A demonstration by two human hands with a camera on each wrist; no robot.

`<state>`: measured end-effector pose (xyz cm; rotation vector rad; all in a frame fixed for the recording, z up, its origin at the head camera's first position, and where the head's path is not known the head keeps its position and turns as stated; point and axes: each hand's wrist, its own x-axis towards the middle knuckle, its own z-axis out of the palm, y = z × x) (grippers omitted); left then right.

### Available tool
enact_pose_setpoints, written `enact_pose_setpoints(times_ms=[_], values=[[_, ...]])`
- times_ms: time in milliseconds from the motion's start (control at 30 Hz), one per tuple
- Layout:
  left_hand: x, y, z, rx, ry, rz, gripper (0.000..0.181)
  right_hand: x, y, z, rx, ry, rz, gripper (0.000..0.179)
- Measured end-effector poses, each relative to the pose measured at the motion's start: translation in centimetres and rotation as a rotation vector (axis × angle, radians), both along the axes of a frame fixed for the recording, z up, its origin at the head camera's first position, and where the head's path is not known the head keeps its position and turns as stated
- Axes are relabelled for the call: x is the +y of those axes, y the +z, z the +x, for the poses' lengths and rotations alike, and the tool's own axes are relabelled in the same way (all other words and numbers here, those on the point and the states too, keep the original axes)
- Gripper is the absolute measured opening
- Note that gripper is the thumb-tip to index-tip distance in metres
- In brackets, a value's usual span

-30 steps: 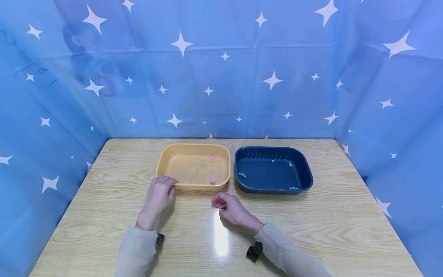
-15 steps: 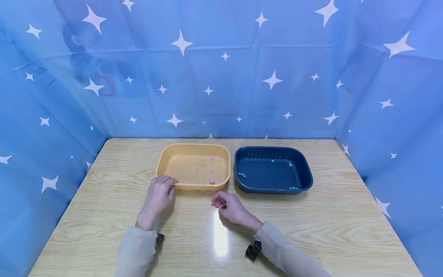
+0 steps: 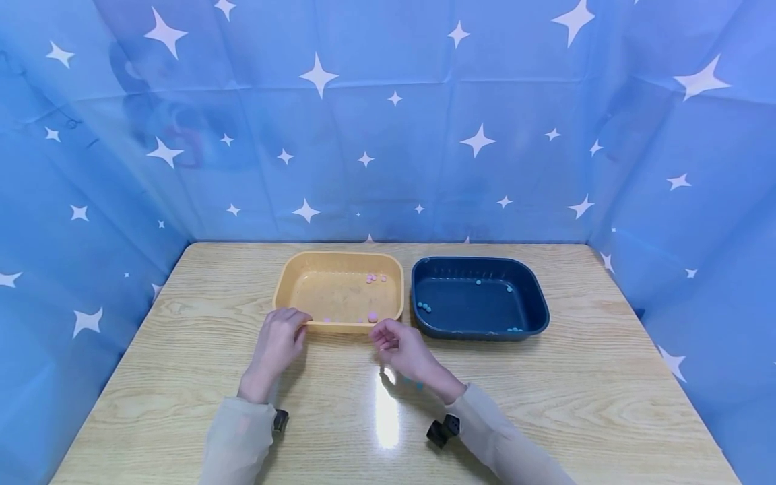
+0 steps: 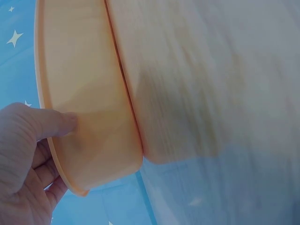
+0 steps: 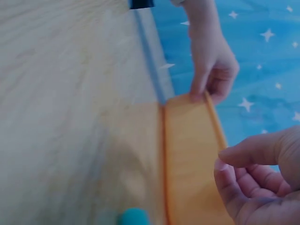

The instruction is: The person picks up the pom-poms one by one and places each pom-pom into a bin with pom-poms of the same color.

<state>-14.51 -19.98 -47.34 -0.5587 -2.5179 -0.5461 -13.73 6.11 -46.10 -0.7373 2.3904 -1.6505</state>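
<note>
My left hand [image 3: 282,337] grips the near-left rim of a yellow-orange plastic basin [image 3: 339,328]; in the left wrist view the thumb [image 4: 58,123] lies on its outer wall, fingers under the lip. Inside the basin lie several small pink balls, one larger pink ball [image 3: 372,317] by the near wall. My right hand [image 3: 407,349] hovers at the basin's near-right rim, thumb and fingertips together. In the right wrist view those fingertips [image 5: 225,161] meet right beside the rim; I cannot tell whether something tiny is between them. Below, teal balls [image 3: 419,386] lie on the table.
A dark blue basin [image 3: 479,335] with several small teal balls stands just right of the orange one. Both sit on a wood-grain table [image 3: 582,404]. A blue star-patterned curtain [image 3: 388,182] borders the table's back and sides.
My right hand has risen from the table toward the orange basin's near rim, uncovering teal balls beneath it. My left hand has stayed on the rim.
</note>
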Motion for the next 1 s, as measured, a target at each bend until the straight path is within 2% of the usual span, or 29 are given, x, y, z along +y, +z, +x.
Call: enact_pose_setpoints(times_ms=[100, 200, 333, 433, 633, 767, 1000], values=[[0.0, -0.1, 0.0, -0.002, -0.002, 0.001, 0.020, -0.1, 0.7, -0.1, 0.012, -0.006, -0.021, 0.030], [0.0, -0.1, 0.1, 0.005, -0.003, 0.001, 0.020, -0.4, 2.8, 0.2, 0.007, -0.011, -0.036, 0.028], [-0.1, 0.0, 0.1, 0.012, -0.005, 0.002, 0.020, -0.6, 3.7, -0.4, -0.035, -0.029, -0.063, 0.028], [-0.1, -0.1, 0.1, 0.013, -0.005, 0.003, 0.020, -0.6, 2.6, -1.6, -0.079, -0.037, -0.094, 0.027], [-0.1, -0.1, 0.0, 0.019, -0.014, 0.008, 0.021, -1.1, 2.7, -3.0, -0.150, -0.068, -0.149, 0.025], [-0.1, -0.1, -0.1, 0.020, -0.017, 0.012, 0.020, -1.6, 2.8, -3.9, -0.157, -0.120, -0.157, 0.024], [-0.1, -0.1, -0.2, 0.016, -0.014, 0.011, 0.019, -2.4, 2.8, -5.2, -0.173, -0.158, -0.180, 0.025]])
